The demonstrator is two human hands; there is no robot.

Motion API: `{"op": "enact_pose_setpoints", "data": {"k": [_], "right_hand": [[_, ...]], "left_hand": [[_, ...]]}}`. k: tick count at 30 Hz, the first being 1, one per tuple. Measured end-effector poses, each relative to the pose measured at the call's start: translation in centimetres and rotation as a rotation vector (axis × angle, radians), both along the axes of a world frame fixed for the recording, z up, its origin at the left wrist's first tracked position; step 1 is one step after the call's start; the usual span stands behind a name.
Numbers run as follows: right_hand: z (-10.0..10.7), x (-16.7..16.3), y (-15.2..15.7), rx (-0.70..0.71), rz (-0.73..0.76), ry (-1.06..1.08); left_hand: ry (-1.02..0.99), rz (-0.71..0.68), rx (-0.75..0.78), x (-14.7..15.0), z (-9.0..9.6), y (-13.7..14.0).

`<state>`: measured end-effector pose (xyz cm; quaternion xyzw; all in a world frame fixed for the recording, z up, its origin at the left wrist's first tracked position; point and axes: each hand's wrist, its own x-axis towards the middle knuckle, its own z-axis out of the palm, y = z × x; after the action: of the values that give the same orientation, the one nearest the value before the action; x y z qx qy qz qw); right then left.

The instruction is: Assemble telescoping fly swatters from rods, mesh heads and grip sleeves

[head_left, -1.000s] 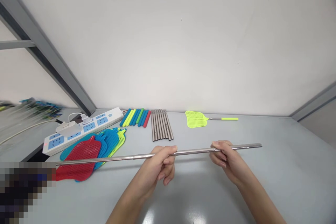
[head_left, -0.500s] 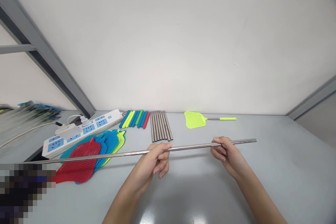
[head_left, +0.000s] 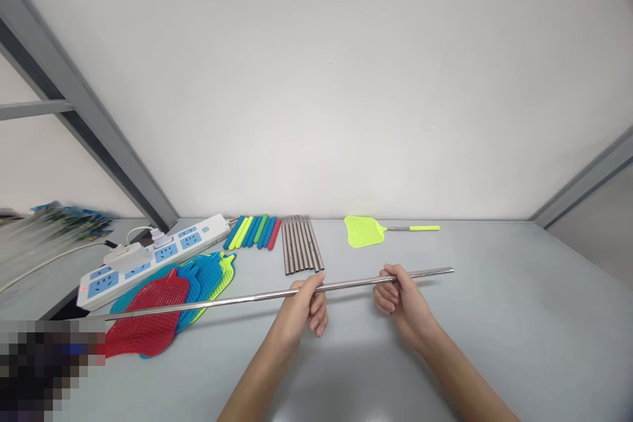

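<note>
A long, thin telescopic metal rod point(head_left: 351, 284) stretches across my view, drawn out in stepped sections. My left hand point(head_left: 304, 306) is closed on its middle, thumb along the top. Farther right, my right hand point(head_left: 398, 290) grips a thicker section, and the rod's end sticks out beyond it. The rod's left part passes over a red fly swatter head point(head_left: 158, 303); blurred pixels hide its far left end. Beyond my left hand lies a row of shorter metal rods point(head_left: 301, 244). A yellow fly swatter point(head_left: 366, 231) with a metal shaft and yellow handle lies behind my right hand.
Coloured handle sleeves point(head_left: 253, 232) lie in a row near the wall. Blue and yellow swatter heads point(head_left: 210, 277) are stacked under the red one. A white power strip point(head_left: 198, 237) with plugs and cables stands at the left. Bundled items in clear bags point(head_left: 69, 221) lie farther left.
My right hand has moved left, closer to my left hand, and the rod's right end has shifted left with it. The view has tilted slightly.
</note>
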<state>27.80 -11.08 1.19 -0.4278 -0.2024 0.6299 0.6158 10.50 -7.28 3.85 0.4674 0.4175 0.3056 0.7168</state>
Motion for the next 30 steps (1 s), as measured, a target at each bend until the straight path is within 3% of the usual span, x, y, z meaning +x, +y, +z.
{"op": "enact_pose_setpoints", "data": {"k": [6, 12, 19, 30], "right_hand": [[0.1, -0.2, -0.1, -0.028, -0.044, -0.096], [-0.7, 0.2, 0.4, -0.003, -0.279, -0.153], [-1.6, 0.9, 0.8, -0.015, -0.343, -0.115], [-1.7, 1.5, 0.9, 0.016, -0.379, -0.168]], "left_hand": [[0.054, 0.000, 0.045, 0.0, -0.1, 0.2], [0.024, -0.131, 0.048, 0.5, -0.3, -0.5], [0.070, -0.104, -0.038, -0.3, 0.8, -0.1], [0.062, -0.121, -0.021, -0.8, 0.3, 0.0]]}}
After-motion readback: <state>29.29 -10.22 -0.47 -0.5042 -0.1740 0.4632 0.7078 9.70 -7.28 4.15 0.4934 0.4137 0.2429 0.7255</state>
